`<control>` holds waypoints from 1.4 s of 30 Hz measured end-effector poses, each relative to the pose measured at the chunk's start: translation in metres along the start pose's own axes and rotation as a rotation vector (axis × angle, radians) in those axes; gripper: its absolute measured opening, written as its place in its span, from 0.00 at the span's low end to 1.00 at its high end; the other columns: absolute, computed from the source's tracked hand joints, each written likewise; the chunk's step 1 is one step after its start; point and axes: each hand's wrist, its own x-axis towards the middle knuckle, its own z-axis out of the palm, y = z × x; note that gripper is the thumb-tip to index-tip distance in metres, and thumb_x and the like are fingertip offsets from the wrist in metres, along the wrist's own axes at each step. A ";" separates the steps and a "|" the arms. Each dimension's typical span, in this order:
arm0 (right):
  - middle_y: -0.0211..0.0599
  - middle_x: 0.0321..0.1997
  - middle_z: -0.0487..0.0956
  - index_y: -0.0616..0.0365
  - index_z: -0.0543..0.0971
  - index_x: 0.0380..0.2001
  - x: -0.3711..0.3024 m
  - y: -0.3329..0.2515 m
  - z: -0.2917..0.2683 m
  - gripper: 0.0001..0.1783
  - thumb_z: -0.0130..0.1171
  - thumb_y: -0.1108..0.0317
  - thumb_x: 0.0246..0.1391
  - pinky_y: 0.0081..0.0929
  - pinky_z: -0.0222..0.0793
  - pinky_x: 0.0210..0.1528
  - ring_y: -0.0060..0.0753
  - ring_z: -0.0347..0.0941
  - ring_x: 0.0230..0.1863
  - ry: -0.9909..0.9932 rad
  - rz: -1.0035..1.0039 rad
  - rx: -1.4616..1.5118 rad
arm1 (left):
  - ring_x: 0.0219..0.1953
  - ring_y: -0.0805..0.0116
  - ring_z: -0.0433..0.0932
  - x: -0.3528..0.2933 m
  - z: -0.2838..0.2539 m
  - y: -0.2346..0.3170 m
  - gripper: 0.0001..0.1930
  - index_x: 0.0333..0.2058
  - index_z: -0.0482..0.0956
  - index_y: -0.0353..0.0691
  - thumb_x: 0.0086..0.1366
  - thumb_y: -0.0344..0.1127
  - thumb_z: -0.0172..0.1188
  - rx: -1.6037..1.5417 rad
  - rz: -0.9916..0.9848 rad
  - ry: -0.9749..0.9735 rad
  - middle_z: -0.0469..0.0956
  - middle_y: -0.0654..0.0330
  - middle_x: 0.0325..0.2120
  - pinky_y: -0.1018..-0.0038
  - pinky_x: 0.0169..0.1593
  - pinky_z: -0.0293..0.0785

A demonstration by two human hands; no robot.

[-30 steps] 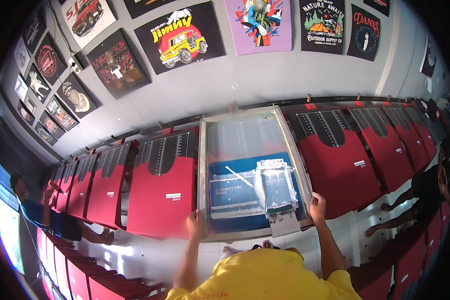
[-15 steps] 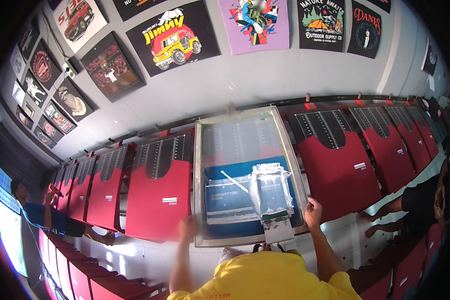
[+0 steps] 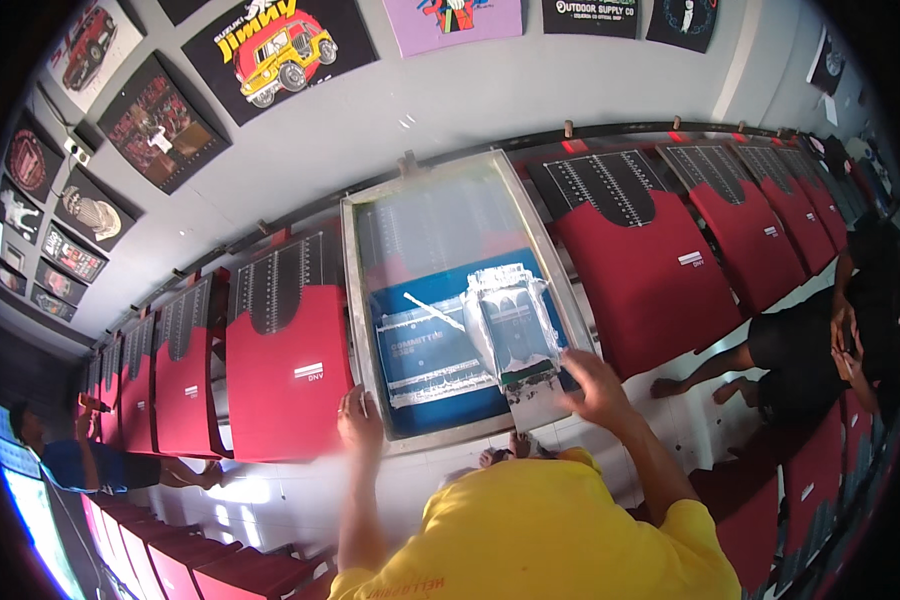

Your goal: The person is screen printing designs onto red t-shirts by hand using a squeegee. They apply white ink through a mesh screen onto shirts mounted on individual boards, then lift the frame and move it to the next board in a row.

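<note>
one view, head: pale rectangular screen frame (image 3: 450, 436) with blue mesh (image 3: 440, 365) lies centrally between red fabric panels (image 3: 285, 400). left hand (image 3: 360, 422) at its lower-left edge; whether the grip bears there cannot be told. right hand (image 3: 600, 390) released, fingers spread beside a white-smeared flat tool (image 3: 518, 330). assessed risk: knocking its overhanging grey end could smear residue. legible lettering: pale on mesh, white on panels, multicoloured on wall prints (image 3: 280, 55).

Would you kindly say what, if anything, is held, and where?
Left hand: at the lower left of the grey rectangular screen frame, grip unclear. The right hand appears empty.
</note>
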 end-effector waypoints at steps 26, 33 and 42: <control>0.34 0.38 0.80 0.57 0.80 0.33 0.084 0.022 0.039 0.09 0.57 0.72 0.46 0.37 0.66 0.47 0.36 0.75 0.42 -0.126 -0.268 -0.300 | 0.45 0.54 0.78 -0.003 0.126 0.140 0.23 0.53 0.71 0.34 0.57 0.23 0.55 -0.026 0.768 -0.432 0.78 0.51 0.45 0.59 0.49 0.68; 0.40 0.33 0.81 0.57 0.79 0.31 0.192 0.054 0.048 0.08 0.59 0.75 0.42 0.44 0.68 0.45 0.42 0.77 0.42 -0.161 -0.245 -0.138 | 0.40 0.53 0.79 0.090 0.167 0.130 0.16 0.51 0.72 0.39 0.64 0.27 0.54 -0.047 0.688 -0.338 0.79 0.53 0.41 0.59 0.47 0.70; 0.35 0.42 0.79 0.58 0.78 0.41 0.054 0.013 0.014 0.14 0.56 0.69 0.50 0.37 0.64 0.46 0.35 0.74 0.43 -0.097 -0.327 -0.226 | 0.55 0.63 0.75 -0.039 0.089 0.170 0.21 0.54 0.71 0.38 0.61 0.27 0.58 0.020 0.645 -0.487 0.75 0.57 0.53 0.59 0.58 0.62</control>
